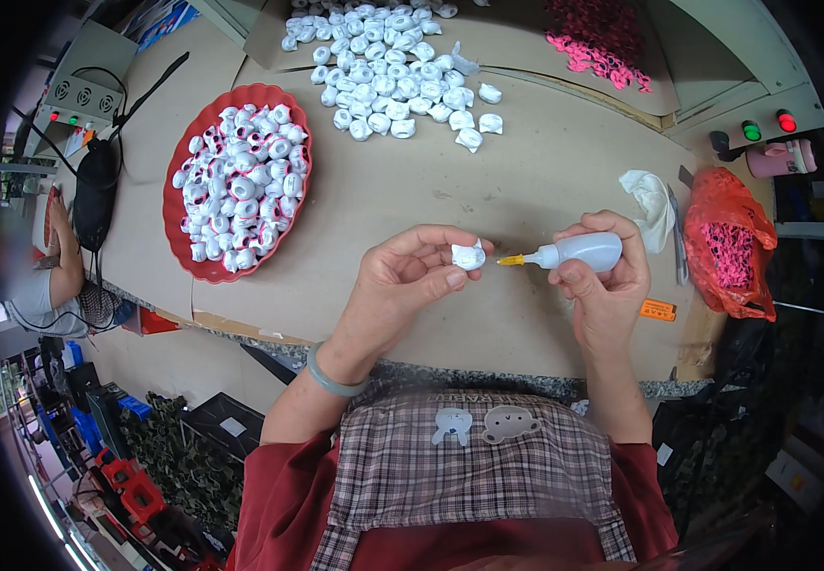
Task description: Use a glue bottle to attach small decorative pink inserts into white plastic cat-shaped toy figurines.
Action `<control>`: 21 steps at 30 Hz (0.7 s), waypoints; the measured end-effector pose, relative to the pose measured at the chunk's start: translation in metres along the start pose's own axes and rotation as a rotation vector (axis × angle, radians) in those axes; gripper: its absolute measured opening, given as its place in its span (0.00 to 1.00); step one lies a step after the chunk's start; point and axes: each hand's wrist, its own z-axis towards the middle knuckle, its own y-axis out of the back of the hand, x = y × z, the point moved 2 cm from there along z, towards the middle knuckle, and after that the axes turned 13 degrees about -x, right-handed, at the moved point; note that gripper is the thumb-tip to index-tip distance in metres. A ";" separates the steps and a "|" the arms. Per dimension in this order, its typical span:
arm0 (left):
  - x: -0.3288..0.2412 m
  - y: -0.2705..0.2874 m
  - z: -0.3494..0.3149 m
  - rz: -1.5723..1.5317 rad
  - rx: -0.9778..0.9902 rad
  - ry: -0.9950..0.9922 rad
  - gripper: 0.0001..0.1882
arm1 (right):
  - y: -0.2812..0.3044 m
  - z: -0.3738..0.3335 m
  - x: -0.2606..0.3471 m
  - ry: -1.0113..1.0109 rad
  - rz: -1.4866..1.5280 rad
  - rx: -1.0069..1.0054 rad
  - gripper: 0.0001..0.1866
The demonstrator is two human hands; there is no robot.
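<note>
Between thumb and fingers, my left hand (407,271) pinches a small white cat-head-shaped piece (468,255). My right hand (612,276) is wrapped round a translucent squeeze bottle (585,252) with a yellow nozzle tip. The tip points left at the white piece, with a small gap between them. Left of my hands stands a red scalloped basin (176,228) full of white pieces, many with pink and black parts on them. A spread of similar plain white pieces (383,81) lies at the far side of the table.
A red plastic bag (757,238) with pink parts lies at the right, beside a crumpled white tissue (648,205) and an orange box (658,309). Pink pieces (602,59) are heaped at the far right. Another person (46,276) sits at the left.
</note>
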 end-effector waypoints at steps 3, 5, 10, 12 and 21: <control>0.002 -0.001 -0.002 0.002 -0.020 -0.003 0.17 | -0.003 -0.003 0.002 0.073 -0.033 -0.015 0.21; 0.004 -0.002 -0.001 0.025 -0.019 -0.012 0.17 | -0.002 -0.005 0.003 0.120 -0.055 -0.023 0.20; 0.005 -0.001 -0.002 0.051 -0.017 -0.038 0.17 | -0.004 -0.010 0.004 0.442 -0.266 -0.001 0.19; 0.004 0.000 -0.002 0.060 -0.015 -0.044 0.17 | -0.003 -0.011 0.004 0.465 -0.288 -0.005 0.19; 0.005 0.000 -0.001 0.032 -0.004 -0.053 0.18 | -0.003 -0.014 0.006 0.534 -0.406 0.024 0.21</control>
